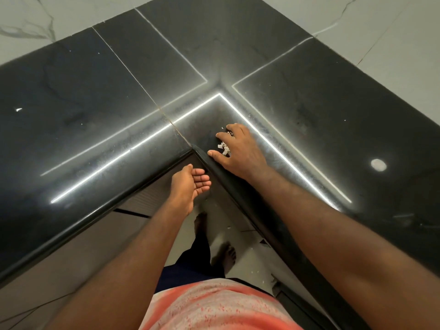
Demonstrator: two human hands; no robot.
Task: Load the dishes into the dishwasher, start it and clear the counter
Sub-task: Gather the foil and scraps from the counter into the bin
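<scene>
Hands at desk (95, 115) corner: right hand (240, 148) is laid down, fingers loosely bent around white crumbs (223, 147) strung finger-to-thumb, ungripped; left hand (190, 184) is cupped empty, palm up, below the edge.

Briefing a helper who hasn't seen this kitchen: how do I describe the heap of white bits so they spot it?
Find the black L-shaped counter and follow it to its inner corner. There the right hand lies on the top, and the white bits sit between its thumb and fingers. They form the only pale cluster; the other white marks are lone specks and light reflections.
</scene>
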